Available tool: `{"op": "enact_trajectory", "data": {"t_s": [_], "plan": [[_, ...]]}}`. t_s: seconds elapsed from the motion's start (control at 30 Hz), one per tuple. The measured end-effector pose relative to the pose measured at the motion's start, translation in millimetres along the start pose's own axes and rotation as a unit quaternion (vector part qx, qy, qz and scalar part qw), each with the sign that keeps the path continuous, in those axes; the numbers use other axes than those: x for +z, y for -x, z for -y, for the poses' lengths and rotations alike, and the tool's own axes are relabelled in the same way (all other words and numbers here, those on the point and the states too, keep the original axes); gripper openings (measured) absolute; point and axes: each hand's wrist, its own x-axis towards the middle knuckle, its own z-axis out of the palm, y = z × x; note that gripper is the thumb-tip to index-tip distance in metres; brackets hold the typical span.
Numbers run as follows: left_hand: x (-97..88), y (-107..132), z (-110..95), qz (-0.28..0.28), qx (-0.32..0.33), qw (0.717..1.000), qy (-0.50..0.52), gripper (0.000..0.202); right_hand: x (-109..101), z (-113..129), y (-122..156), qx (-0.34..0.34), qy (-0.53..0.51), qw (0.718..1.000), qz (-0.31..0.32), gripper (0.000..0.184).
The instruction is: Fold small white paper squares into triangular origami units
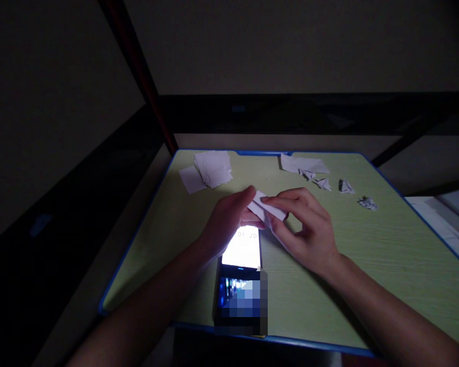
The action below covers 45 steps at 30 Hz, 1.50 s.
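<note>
Above the middle of the table, a small piece of white paper with a fold in it is held between both hands. My left hand grips its left end, thumb on top and fingers beneath. On the right side, my right hand pinches the paper between thumb and forefinger. Below the hands lies a phone with a bright screen showing digits; part of it is hidden by my left hand and its lower part is pixelated.
A stack of white paper sheets lies at the back left of the green table. At the back right is a flat paper sheet, with several small folded paper pieces near it. White items stand beyond the right edge.
</note>
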Motion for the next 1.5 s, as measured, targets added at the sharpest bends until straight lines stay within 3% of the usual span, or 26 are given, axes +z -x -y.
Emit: {"op": "enact_trajectory", "data": {"t_s": [0.2,0.3,0.37,0.47,0.53,0.63,0.73,0.9,1.5], "plan": [[0.9,0.8,-1.9,-0.025,0.041,0.996,-0.073,0.028,1.5,2.4,0.3,-0.001,-0.010,1.000,0.005,0.039],[-0.8,0.2,-1.8,-0.051,0.047,0.990,-0.121,0.025,2.2,-0.5,1.5,0.061,-0.056,0.996,-0.028,0.035],[-2.2,0.5,-0.2,-0.069,0.083,0.977,-0.182,0.024,3.2,-2.8,1.7,0.109,-0.090,0.989,-0.036,0.027],[-3.2,2.7,3.8,-0.074,0.155,0.941,-0.293,0.026,5.2,-3.6,0.6,0.182,-0.121,0.976,-0.003,0.019],[-2.9,4.2,6.2,-0.072,0.169,0.928,-0.324,0.030,6.2,-2.3,-0.8,0.224,-0.132,0.965,0.022,0.017],[-2.4,4.3,7.8,-0.085,0.145,0.945,-0.279,0.039,6.4,0.0,-3.1,0.267,-0.151,0.951,0.039,0.016],[-2.7,2.4,6.9,-0.091,0.113,0.962,-0.229,0.026,6.0,1.2,-4.8,0.294,-0.192,0.936,0.020,0.016],[-2.4,1.7,4.6,-0.080,0.139,0.953,-0.257,0.012,6.3,0.9,-5.9,0.312,-0.252,0.916,0.005,0.014],[0.6,4.9,5.2,-0.050,0.120,0.950,-0.283,0.015,5.4,-3.2,-6.0,0.323,-0.293,0.899,-0.046,0.009]]}}
